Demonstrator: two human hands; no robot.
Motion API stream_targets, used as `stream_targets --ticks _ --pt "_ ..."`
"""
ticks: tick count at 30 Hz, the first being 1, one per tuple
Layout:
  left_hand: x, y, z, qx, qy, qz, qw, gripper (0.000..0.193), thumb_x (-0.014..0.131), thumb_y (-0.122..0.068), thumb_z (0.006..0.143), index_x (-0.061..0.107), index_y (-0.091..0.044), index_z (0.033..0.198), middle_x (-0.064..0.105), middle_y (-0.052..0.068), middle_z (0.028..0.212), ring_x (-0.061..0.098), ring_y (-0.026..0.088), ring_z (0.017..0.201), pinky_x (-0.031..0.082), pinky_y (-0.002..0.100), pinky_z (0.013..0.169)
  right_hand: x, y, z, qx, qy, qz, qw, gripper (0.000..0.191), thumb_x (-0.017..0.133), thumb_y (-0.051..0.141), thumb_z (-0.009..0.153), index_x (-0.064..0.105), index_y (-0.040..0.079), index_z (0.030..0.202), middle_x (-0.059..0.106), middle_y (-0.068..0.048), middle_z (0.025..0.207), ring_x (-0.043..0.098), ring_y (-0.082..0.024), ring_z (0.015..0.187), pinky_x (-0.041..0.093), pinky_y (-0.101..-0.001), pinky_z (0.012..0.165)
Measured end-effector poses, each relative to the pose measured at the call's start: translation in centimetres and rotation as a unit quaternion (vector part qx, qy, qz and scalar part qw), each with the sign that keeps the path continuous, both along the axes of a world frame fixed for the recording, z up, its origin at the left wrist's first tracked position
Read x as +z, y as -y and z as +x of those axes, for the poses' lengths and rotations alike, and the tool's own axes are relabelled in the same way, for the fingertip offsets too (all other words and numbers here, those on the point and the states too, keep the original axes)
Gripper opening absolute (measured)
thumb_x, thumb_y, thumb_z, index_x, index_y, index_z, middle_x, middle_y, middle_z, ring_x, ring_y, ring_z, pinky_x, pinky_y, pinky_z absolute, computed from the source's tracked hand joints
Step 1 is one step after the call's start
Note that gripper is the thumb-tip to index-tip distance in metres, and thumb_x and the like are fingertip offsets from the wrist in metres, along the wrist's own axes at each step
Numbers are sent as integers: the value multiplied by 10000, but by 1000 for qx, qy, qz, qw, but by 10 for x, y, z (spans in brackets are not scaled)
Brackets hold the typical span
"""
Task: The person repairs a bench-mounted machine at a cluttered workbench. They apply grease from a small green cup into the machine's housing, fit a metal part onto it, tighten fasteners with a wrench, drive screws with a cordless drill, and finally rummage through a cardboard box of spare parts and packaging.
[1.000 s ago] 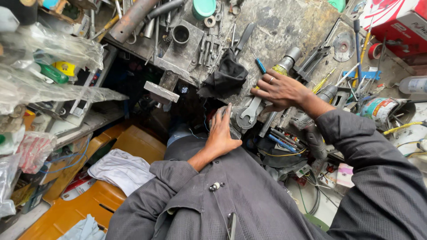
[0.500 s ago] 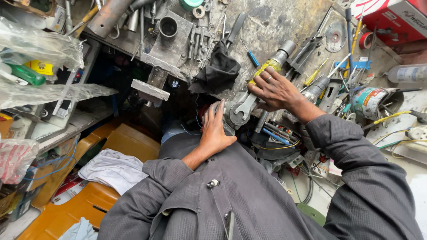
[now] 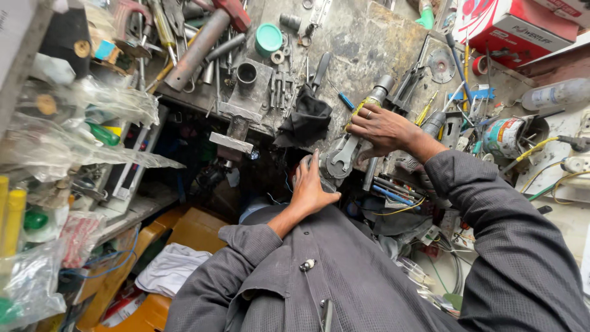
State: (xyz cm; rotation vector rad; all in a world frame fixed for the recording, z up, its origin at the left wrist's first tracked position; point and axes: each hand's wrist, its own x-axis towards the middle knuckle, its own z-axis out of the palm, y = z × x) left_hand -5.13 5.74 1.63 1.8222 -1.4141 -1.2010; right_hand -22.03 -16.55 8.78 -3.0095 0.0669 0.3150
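From the head camera, looking down, I see the person sitting at a crowded workbench. The right hand is spread flat over the tools on the bench, with the fingers extended and a ring on one of them; it touches a round metal part with yellow tape and lies just beside a grey open-end wrench. I cannot tell if the fingers really close on anything. The left hand is lower, at the bench edge, with the palm pressed on a dark round object that it mostly hides; the fingers look curved around this object, but the grip is not clear.

What could go wrong, in my judgement: the bench is very full, so a move of the right hand may push the wrench or loose small pieces over the edge. The black cloth hangs at the edge and could slip down. The wires on the right side are tangled near the sleeve and could catch.

Counted: two hands, one wrench near them, one black cloth, one green round lid, one long pipe, one red and white box, and one plastic bottle. The small tools are too many to count surely.
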Motion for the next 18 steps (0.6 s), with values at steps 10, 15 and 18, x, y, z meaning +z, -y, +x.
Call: stream_targets --ticks 10,15,18 --pt "13 26 53 22 -12 -150 988 885 753 -423 913 307 -101 1607 353 243 1579 409 439 1457 374 497 1205 12 -14 0 -498 170 89 845 395 562 428 1032 638 73 875 570 -141 810 570 -325 877 438 -468 876" --pt "29 86 60 -43 170 -229 957 798 754 -274 836 419 -141 1548 384 270 1510 455 473 1338 395 552 1082 10 -11 42 -652 159 62 739 405 576 411 1014 662 39 1149 634 -208 993 606 -416 973 461 -547 869" --pt "31 114 55 -90 274 -242 926 742 754 -200 753 521 -151 1455 437 263 1441 483 470 1278 408 584 998 14 -10 63 -642 177 46 745 406 603 358 988 646 35 1231 647 -212 1118 604 -431 1072 460 -541 943"
